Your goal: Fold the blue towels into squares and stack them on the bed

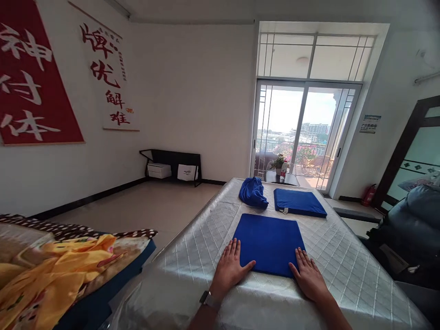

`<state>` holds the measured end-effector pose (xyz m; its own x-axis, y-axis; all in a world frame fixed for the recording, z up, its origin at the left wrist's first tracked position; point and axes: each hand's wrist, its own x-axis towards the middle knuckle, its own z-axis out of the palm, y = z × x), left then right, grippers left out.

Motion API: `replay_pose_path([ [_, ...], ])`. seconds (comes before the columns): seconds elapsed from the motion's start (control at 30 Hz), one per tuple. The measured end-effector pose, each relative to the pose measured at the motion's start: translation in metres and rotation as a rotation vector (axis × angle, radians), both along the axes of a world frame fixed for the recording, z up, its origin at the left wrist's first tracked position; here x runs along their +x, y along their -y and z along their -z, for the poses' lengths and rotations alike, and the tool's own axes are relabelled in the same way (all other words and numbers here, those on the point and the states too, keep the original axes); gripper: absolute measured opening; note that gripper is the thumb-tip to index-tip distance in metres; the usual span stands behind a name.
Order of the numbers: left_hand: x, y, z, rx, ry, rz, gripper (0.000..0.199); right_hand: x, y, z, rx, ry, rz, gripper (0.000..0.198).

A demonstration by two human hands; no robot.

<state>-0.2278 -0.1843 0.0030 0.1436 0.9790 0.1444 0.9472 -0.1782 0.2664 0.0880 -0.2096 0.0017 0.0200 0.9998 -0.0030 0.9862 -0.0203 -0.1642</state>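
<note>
A flat blue square cushion [268,243] lies on the silvery quilted mattress [192,238] in front of me. My left hand [232,266] rests at its near left corner, fingers stretched out and thumb along the near edge. At the near right corner lies my right hand [307,270], fingers also extended, palm down. Behind it, a second blue square cushion [299,201] with a small white tag sits to the right. A crumpled heap of blue cloth [253,192] is beside that cushion on the left.
Yellow patterned cloth [58,270] covers a low bed or sofa at left. A dark stuffed bag [412,229] stands at right. Beyond the mattress are a small table [282,178] with a plant and bottle, and sliding glass doors [305,133]. A black rack [172,160] holds white boxes.
</note>
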Motion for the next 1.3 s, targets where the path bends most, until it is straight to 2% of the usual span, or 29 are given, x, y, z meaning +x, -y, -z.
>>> replay_pose_path([
  [0.33,0.0,0.001,-0.002,0.009,-0.001,-0.006,0.111,0.004,0.003,-0.008,-0.03,-0.038,-0.015,0.078],
  [0.63,0.003,0.002,-0.006,-0.005,-0.06,-0.019,0.115,-0.004,-0.045,-0.028,0.015,-0.004,0.017,0.072],
  [0.9,0.005,-0.002,-0.002,0.007,-0.091,-0.044,0.11,-0.002,-0.059,-0.006,0.025,-0.045,0.022,0.072],
  [1.07,0.0,-0.007,0.004,0.182,-0.131,-0.071,0.092,0.0,-0.058,-0.006,0.03,-0.079,0.014,0.073],
  [1.17,0.017,-0.012,0.003,0.269,-0.134,-0.019,0.084,0.0,-0.059,-0.006,0.034,-0.086,0.012,0.073],
  [1.3,0.089,-0.02,-0.01,0.272,-0.105,0.19,0.076,0.001,-0.059,-0.005,0.046,-0.064,0.001,0.071],
])
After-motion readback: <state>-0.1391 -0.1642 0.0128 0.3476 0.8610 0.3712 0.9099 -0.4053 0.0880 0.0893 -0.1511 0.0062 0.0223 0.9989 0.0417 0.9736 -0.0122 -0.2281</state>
